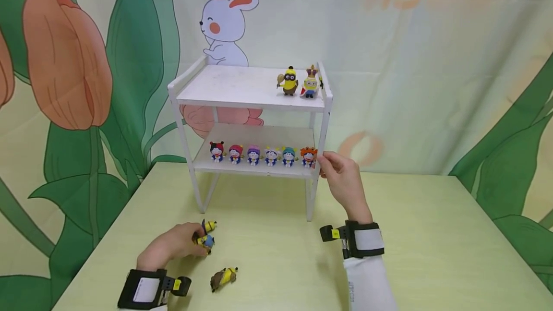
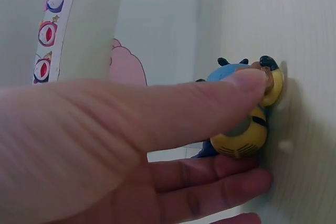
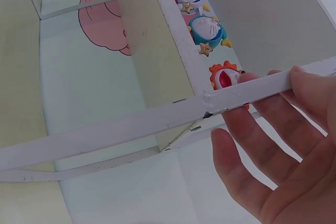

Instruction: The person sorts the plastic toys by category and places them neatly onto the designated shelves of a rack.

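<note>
Head view. Shelf [image 1: 242, 85] stands upright on the table [image 1: 276, 265]. Lower deck: six cats [image 1: 271, 156] upright in a row near the front edge, faces outward; the even gaps presumably keep each one visible. Top deck: club minion [image 1: 290, 82] and crown minion [image 1: 310, 84] upright, side by side at the right end, the latter next to the rail. Left hand [image 1: 174, 241] is low on the table, fingers closed on the blue minion [image 1: 208, 242]. Hat minion [image 1: 210, 226] is just beside it; cannot tell whether the hand touches that one too. Brown minion [image 1: 223, 278] lies on its side, nearer the person, untouched. Right hand [image 1: 344, 176] is at the shelf's right front post [image 1: 323, 128], beside the crab cat [image 1: 308, 157].

Left wrist view. Blue minion sits between thumb and fingers, thumb across its body, yellow head toward the fingers. Side grip probably suits a small rounded body lying close to the tabletop.

Right wrist view. Thumb on the near side of the post, fingers bent round behind it: a light pinch, in my reading, perhaps to steady the frame. A fingertip reaches close to the crab cat; contact unclear.
</note>
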`<state>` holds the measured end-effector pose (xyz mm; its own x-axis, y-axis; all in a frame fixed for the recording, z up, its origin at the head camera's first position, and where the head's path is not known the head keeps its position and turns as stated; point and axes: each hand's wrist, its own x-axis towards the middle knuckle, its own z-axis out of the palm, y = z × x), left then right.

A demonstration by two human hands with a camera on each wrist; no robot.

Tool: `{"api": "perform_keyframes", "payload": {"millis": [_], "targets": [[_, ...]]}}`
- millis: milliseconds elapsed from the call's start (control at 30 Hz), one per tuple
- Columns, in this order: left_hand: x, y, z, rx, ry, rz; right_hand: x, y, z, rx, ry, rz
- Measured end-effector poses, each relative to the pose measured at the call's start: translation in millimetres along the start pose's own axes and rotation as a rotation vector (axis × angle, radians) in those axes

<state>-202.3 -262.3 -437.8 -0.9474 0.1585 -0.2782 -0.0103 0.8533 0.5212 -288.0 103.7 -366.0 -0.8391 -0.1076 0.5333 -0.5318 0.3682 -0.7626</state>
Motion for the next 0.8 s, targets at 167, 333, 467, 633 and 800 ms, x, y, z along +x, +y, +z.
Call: {"api": "perform_keyframes", "payload": {"millis": [167,333,467,633,800], "targets": [[0.2,-0.5,-0.6,-0.01,-0.017,0.0,0.7,0,0,-0.001,-0.003,0.004],[-3.5,2.0,-4.2,-0.014,-0.015,0.023,-0.2,0,0,0.006,-0.004,0.011],[-5.0,2.2,-6.7,-0.017,-0.01,0.042,-0.8,-1,0,0.021,-0.001,0.02],[-7.4,2.7,-9.7,-0.051,0.013,0.054,-0.7,-1,1,0.026,-0.008,0.024],[-7.2,5.7,-12.3,-0.094,0.047,0.098,-0.6,-2,1,0.026,-0.003,0.026]]}}
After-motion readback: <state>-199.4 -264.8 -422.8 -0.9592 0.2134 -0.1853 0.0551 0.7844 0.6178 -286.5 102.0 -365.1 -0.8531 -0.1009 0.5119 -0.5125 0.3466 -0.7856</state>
